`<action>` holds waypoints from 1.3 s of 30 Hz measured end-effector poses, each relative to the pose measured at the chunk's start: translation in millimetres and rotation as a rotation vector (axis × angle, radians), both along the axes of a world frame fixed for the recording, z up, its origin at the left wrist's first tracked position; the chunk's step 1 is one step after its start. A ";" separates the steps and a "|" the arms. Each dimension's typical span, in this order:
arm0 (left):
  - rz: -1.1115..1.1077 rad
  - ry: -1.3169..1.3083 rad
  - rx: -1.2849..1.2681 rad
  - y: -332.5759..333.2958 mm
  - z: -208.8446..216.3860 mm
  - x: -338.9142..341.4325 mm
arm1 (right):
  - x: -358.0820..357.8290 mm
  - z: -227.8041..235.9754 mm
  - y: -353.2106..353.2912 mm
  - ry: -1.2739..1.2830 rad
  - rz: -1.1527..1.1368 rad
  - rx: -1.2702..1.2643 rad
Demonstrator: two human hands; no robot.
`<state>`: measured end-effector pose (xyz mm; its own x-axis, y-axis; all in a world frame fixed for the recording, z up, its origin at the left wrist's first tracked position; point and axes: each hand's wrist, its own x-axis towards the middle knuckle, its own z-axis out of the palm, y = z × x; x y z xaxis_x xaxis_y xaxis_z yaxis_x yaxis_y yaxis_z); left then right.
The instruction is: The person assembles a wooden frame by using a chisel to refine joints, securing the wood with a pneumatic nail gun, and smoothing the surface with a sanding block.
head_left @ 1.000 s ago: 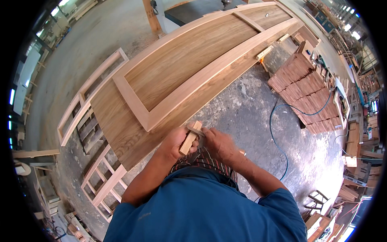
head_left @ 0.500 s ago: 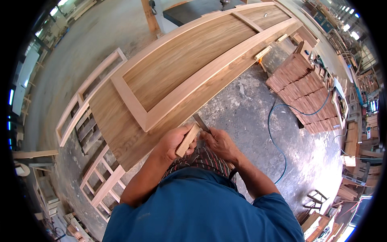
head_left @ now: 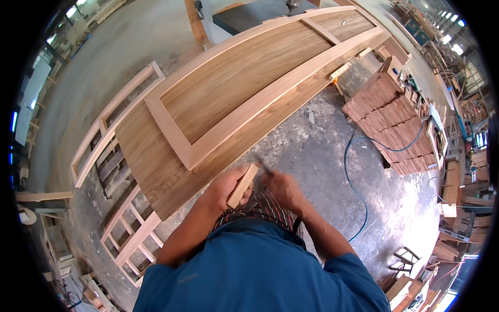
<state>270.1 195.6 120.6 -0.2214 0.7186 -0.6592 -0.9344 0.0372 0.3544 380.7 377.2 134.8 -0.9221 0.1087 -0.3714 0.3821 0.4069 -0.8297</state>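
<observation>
My left hand grips a short pale wooden block and holds it up in front of my body. My right hand is closed beside the block's upper end; a thin dark object pokes out of the fingers toward the block, too small to identify. Just beyond both hands lies a large wooden door panel with a raised light-coloured frame, its near edge a little past my knuckles.
Wooden window frames lean on the floor at the left. A stack of reddish boards stands at the right, with a blue hose curling over the grey concrete floor. More timber and frames crowd the right edge.
Both hands with the block have drawn slightly back from the panel's edge toward my body. The block is tilted more upright than before.
</observation>
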 end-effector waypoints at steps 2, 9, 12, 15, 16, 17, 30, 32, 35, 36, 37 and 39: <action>-0.001 -0.005 0.053 -8.6 3.7 0.6 | 0.3 -9.3 16.0 0.071 -0.090 0.003; 0.100 0.093 0.112 -24.1 7.5 -0.3 | 21.3 -111.8 41.2 0.084 -0.319 0.080; 0.306 0.259 0.028 -57.0 4.1 -12.0 | 44.6 -92.1 65.5 -0.055 -0.522 -0.069; 0.558 0.521 -0.155 -82.4 -7.6 -34.6 | 92.6 -116.4 90.6 -0.080 -0.613 -0.084; 0.639 0.700 -0.290 -91.1 -21.2 -44.6 | 106.7 -126.5 99.7 -0.133 -0.658 -0.126; 0.727 0.884 -0.422 -104.6 -39.4 -60.1 | 118.2 -134.8 109.6 -0.179 -0.700 -0.173; 0.055 0.925 -1.929 -178.6 -107.8 -170.1 | 193.2 -252.4 270.5 -0.352 -1.003 -0.463; 0.203 0.723 -1.991 -187.3 -109.0 -175.8 | 197.7 -248.5 299.2 -0.454 -1.007 -0.455; 0.244 0.875 -2.082 -150.4 -87.4 -171.0 | 190.9 -244.1 350.6 -0.288 -1.070 -0.521; 0.282 1.010 -2.119 -152.3 -93.2 -175.0 | 181.0 -243.8 363.5 -0.234 -1.073 -0.559; 0.317 1.150 -2.150 -151.5 -97.6 -186.1 | 169.6 -243.6 377.6 -0.159 -1.083 -0.584; 0.333 1.375 -2.055 -130.7 -113.2 -201.4 | 134.7 -226.9 408.4 -0.009 -1.116 -0.615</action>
<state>68.7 64.9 7.4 -0.8264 -0.4327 0.3602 -0.3800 0.9008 0.2102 515.3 785.6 -92.2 -0.4388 0.6287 -0.6420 0.2745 -0.5865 -0.7620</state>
